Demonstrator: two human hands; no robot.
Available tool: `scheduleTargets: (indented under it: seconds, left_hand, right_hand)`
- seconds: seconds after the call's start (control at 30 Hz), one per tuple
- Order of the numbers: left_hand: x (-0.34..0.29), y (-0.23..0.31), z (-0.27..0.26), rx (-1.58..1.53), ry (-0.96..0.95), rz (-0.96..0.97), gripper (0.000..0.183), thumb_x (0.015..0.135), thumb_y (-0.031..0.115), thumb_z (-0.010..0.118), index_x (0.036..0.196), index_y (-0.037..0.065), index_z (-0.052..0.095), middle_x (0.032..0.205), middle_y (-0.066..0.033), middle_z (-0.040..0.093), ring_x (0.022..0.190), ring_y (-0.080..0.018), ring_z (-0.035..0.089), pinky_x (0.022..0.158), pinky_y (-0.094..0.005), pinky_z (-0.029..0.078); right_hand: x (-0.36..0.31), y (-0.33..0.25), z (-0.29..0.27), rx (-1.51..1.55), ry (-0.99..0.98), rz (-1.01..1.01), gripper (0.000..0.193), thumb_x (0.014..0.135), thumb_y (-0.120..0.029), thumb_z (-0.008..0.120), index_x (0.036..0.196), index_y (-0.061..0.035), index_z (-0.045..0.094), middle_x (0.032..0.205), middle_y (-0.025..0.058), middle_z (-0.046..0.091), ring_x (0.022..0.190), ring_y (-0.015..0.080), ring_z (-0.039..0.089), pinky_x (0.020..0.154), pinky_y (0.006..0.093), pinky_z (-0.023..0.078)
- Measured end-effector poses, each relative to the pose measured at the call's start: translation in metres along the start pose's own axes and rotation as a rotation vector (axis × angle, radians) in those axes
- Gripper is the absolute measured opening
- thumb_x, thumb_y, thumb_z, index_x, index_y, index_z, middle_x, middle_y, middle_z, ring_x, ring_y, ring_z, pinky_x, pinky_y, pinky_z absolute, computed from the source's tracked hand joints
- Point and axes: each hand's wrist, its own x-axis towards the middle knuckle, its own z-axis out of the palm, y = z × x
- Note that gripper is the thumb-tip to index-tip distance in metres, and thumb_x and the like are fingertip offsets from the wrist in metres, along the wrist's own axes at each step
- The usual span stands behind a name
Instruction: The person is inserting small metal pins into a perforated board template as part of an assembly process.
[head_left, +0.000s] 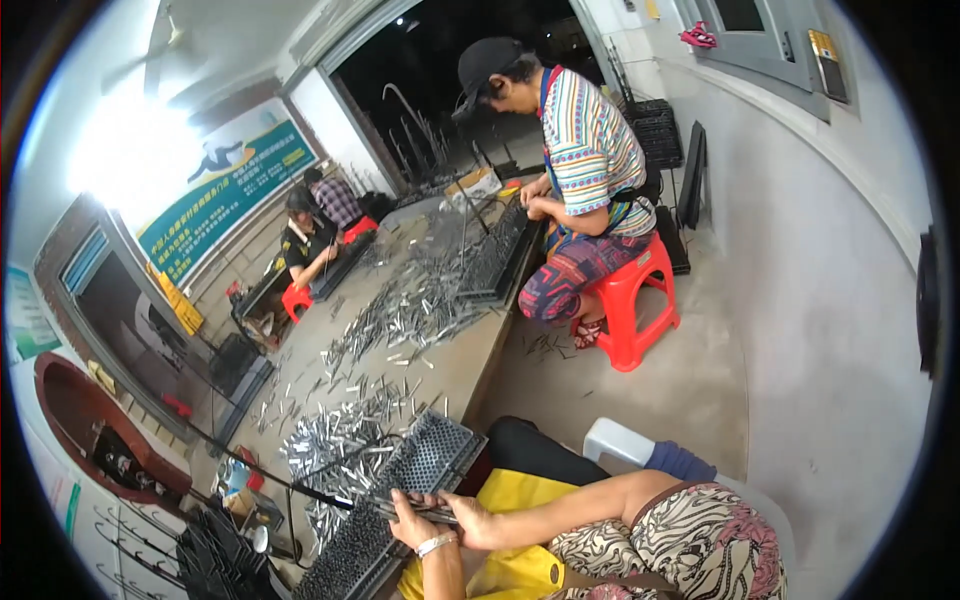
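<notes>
My left hand [408,522] and my right hand [470,520] are close together above the near edge of the table. Both are closed around slim silvery metal pieces [436,515], held lengthwise between them; their exact kind is too small to make out. Just beyond lies a black perforated tray [432,452] with rows of round holes. Below and left of my hands, a second dark tray [345,562] looks densely filled with small pieces. A heap of loose silvery metal pieces [345,440] spreads beside the trays. A thin dark rod [310,490] slants towards my hands.
The long table [455,375] carries more scattered metal pieces [420,305] and another dark tray [505,262]. A co-worker [595,150] sits on a red stool [640,300] at the right side. Other people [310,240] work at the far left. A white container [618,440] stands beside me.
</notes>
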Motion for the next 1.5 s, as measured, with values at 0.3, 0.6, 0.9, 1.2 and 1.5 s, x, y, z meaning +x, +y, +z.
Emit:
scheduleTargets:
  seconds: [0.3, 0.6, 0.9, 1.2, 1.5]
  left_hand:
    - [-0.012, -0.014, 0.005, 0.146, 0.003, 0.072, 0.016, 0.083, 0.009, 0.055, 0.070, 0.007, 0.046, 0.058, -0.0005, 0.048, 0.047, -0.0096, 0.044, 0.041, -0.0235, 0.038]
    - [0.002, -0.011, -0.027, 0.049, 0.011, -0.266, 0.016, 0.083, 0.012, 0.053, 0.071, 0.007, 0.043, 0.051, -0.0019, 0.041, 0.034, -0.0111, 0.034, 0.031, -0.0247, 0.027]
    - [0.001, 0.002, -0.060, 0.183, -0.171, -0.546, 0.017, 0.083, 0.019, 0.056, 0.076, 0.007, 0.047, 0.054, -0.0021, 0.045, 0.034, -0.0099, 0.038, 0.031, -0.0231, 0.029]
    - [0.010, 0.004, -0.068, 0.273, -0.290, -0.708, 0.018, 0.083, 0.019, 0.058, 0.079, 0.006, 0.047, 0.056, -0.0017, 0.045, 0.038, -0.0083, 0.037, 0.033, -0.0213, 0.028]
    - [0.015, 0.003, -0.074, 0.253, -0.255, -0.663, 0.017, 0.084, 0.018, 0.058, 0.086, 0.003, 0.050, 0.061, -0.0036, 0.048, 0.040, -0.0080, 0.039, 0.034, -0.0210, 0.030]
  right_hand:
    - [-0.017, -0.010, 0.000, -0.050, -0.136, 0.017, 0.016, 0.085, -0.021, 0.046, 0.070, -0.0155, 0.050, 0.078, -0.0006, 0.057, 0.078, 0.0139, 0.052, 0.078, 0.0291, 0.043]
    - [-0.020, -0.033, -0.026, -0.496, -0.026, 0.281, 0.023, 0.091, -0.027, 0.037, 0.075, -0.0128, 0.046, 0.072, -0.0006, 0.049, 0.073, 0.0150, 0.051, 0.072, 0.0348, 0.045]
    - [0.012, -0.053, -0.023, -0.922, -0.196, -0.239, 0.017, 0.085, -0.012, 0.053, 0.093, 0.0035, 0.057, 0.083, 0.0105, 0.062, 0.073, 0.0163, 0.060, 0.068, 0.0279, 0.049]
    - [0.027, -0.055, -0.011, -1.310, -0.320, -0.274, 0.010, 0.080, -0.005, 0.059, 0.085, 0.0036, 0.061, 0.077, 0.0023, 0.061, 0.068, 0.0049, 0.054, 0.062, 0.0179, 0.044]
    - [0.032, -0.063, -0.005, -1.226, -0.172, -0.322, 0.008, 0.080, 0.000, 0.056, 0.085, 0.0045, 0.060, 0.078, 0.0073, 0.062, 0.066, 0.0086, 0.056, 0.062, 0.0202, 0.045]
